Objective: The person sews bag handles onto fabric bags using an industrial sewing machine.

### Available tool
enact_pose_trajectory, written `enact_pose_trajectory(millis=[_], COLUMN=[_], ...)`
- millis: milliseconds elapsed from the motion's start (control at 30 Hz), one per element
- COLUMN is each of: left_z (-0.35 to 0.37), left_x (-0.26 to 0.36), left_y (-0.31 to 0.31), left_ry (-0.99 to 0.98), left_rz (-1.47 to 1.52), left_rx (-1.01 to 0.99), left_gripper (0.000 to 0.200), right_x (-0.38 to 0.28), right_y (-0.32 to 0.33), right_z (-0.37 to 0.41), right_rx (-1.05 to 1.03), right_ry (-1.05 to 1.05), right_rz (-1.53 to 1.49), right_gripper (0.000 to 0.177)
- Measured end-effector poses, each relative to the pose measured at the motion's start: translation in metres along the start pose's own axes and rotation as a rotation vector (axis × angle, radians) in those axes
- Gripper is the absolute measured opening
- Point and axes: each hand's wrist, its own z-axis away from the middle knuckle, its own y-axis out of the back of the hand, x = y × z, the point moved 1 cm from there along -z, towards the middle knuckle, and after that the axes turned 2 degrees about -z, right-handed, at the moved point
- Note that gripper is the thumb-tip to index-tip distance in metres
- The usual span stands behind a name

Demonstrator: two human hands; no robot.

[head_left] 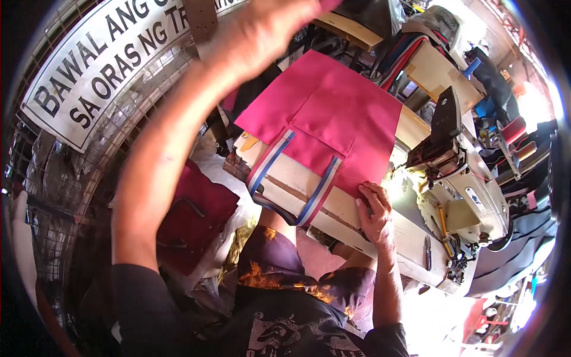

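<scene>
A magenta fabric panel [333, 113] with stitched seams lies spread over the white sewing table [410, 241]. A strap handle [321, 190] striped in blue, white and red loops from its near edge and hangs over the table's front. My right hand [376, 214] rests at the panel's near right corner, fingers bent slightly and lying on the cloth and tabletop. My left hand [267, 24] is raised at the top of the view, blurred by motion. A bit of magenta shows by its fingertips, which are cut off by the frame edge.
A sewing machine [458, 160] with its lamp lit stands right of the panel. Scissors [427, 253] and a yellow pencil [443, 220] lie near it. Left, a dark red bag [196, 217] sits on plastic, below a lettered sign [107, 65] on wire mesh.
</scene>
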Motion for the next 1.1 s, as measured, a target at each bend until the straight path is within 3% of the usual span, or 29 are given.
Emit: enact_pose_trajectory(millis=[33,67,100,133,200,233,333,433,533,567,667,733,800,867,933,1000,1067,1100], left_z=[0.023,0.045,0.071,0.109,0.164,0.185,0.192,0.192,0.194,0.197,0.197,0.192,0.193,0.191,0.201,0.23,0.292,0.333], left_x=[0.011,0.029,0.041,0.049,0.077,0.085,0.086,0.088,0.087,0.087,0.088,0.089,0.09,0.092,0.076,0.05,0.028,0.022], left_y=[-0.024,-0.033,-0.05,-0.077,-0.1,-0.108,-0.104,-0.099,-0.103,-0.105,-0.106,-0.103,-0.098,-0.08,-0.035,0.017,0.062,0.079], left_ry=[0.004,0.005,-0.105,-0.116,-0.056,-0.069,0.107,0.089,0.186,0.152,0.13,0.09,0.081,0.108,0.168,0.494,0.947,0.887], left_rz=[0.054,0.068,0.058,0.096,0.085,0.071,0.15,0.165,0.239,0.205,0.17,0.116,0.119,0.182,0.155,0.023,0.02,-0.148], left_rx=[-0.032,-0.236,-0.32,-0.305,-0.579,-0.73,-0.543,-0.506,-0.508,-0.458,-0.412,-0.384,-0.287,-0.152,-0.087,-0.113,-0.097,-0.123], left_gripper=[0.014,0.023,0.026,0.027,0.038,0.044,0.04,0.036,0.033,0.032,0.033,0.033,0.037,0.039,0.031,0.022,0.022,0.02], right_x=[0.0,-0.001,-0.002,0.0,0.005,0.003,0.0,0.001,0.001,-0.003,0.0,0.011,0.028,-0.004,0.018,0.028,0.02,0.018], right_y=[0.001,0.003,0.005,0.008,0.014,0.015,0.015,0.013,0.01,0.008,-0.006,-0.014,-0.015,-0.004,-0.011,-0.02,-0.017,-0.018], right_z=[-0.001,-0.002,-0.001,0.0,0.0,-0.003,-0.005,-0.007,-0.015,-0.019,-0.025,-0.027,-0.027,-0.035,-0.02,-0.007,-0.01,-0.011], right_rx=[-0.001,0.0,0.0,-0.001,-0.007,0.023,0.037,-0.006,-0.075,-0.051,0.007,-0.013,0.117,0.14,0.126,0.019,-0.013,-0.014], right_ry=[-0.025,-0.052,-0.081,-0.194,-0.416,-0.344,-0.33,-0.362,-0.195,-0.169,-0.08,-0.102,0.004,-0.079,0.05,0.127,0.045,0.032], right_rz=[-0.026,-0.051,-0.077,-0.165,-0.343,-0.369,-0.385,-0.388,-0.093,-0.042,0.127,0.163,0.181,0.332,0.308,0.391,0.323,0.319], right_gripper=[0.03,0.03,0.03,0.031,0.033,0.039,0.042,0.05,0.064,0.076,0.054,0.028,0.025,0.028,0.03,0.033,0.034,0.034])
